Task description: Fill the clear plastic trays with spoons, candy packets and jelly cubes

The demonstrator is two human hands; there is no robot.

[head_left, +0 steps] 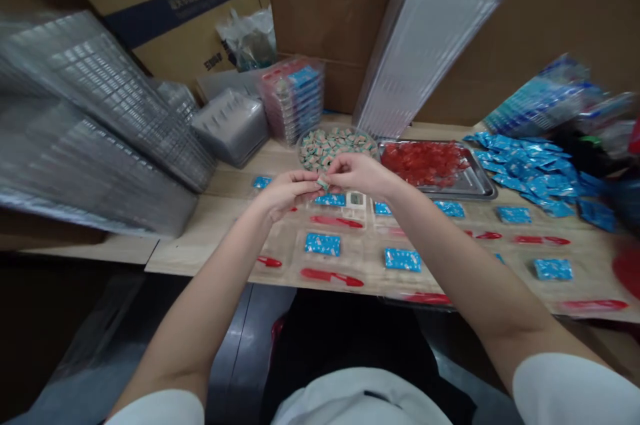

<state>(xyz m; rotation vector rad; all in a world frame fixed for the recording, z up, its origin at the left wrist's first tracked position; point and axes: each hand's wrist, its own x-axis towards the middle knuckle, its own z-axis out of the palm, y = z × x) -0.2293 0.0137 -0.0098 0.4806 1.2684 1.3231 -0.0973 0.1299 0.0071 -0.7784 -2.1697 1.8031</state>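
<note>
Both hands meet over the middle of the table, fingertips pinched on one small pale green piece (323,182). My left hand (290,190) grips it from the left, and my right hand (353,174) from the right. Just behind them stands a round clear tub (337,145) full of similar small green and tan pieces. Below the hands lie clear plastic trays (350,248) holding blue printed packets (323,244) and red knife-shaped plastic pieces (333,277). A small greenish piece (357,198) sits in one tray's compartment near my right hand.
A metal tray (483,178) of red plastic pieces (425,162) lies right of the tub, beside a heap of blue packets (535,168). Tall stacks of clear trays (430,38) rise behind and at left (115,92). Filled packs (295,98) are stacked behind the tub, before cardboard boxes (325,12).
</note>
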